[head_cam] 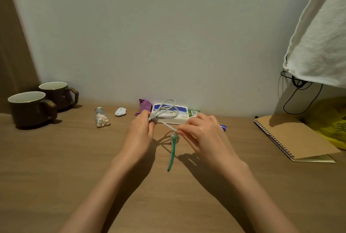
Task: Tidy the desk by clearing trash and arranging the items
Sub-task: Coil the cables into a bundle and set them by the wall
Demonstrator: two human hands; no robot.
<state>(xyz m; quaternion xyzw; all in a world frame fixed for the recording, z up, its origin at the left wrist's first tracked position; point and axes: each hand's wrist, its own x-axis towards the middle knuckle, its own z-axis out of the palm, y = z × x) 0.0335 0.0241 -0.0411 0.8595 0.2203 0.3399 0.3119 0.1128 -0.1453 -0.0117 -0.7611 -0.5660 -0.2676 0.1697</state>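
— Where is the grey cable [164,112]?

— Up in the air, over the middle of the tabletop [56,167]. It is folded into loops, with some turns wound round the bundle.

— Who holds it?

— The left hand [139,133]. Its grip is curled round the wound part. The loops stick up behind it, in front of the tissue pack [180,117].

— And the right hand [202,133]?

— Its grip pinches the loose end of the cable. That bit is pulled straight between the two hands.

— What is the green thing [172,154]?

— A long thin green piece, between the two wrists. I cannot tell if its top touches the cable.

— What is by the wall?

— A purple wrapper [144,106], the tissue pack and a green packet [193,112], close together. To the left are a small white thing [120,112] and a little bottle [102,117] lying down, full of coloured bits.

— And far left?

— Two brown mugs [31,108], side by side. On the right lies a spiral notebook [294,137], next to a yellow bag [333,120].
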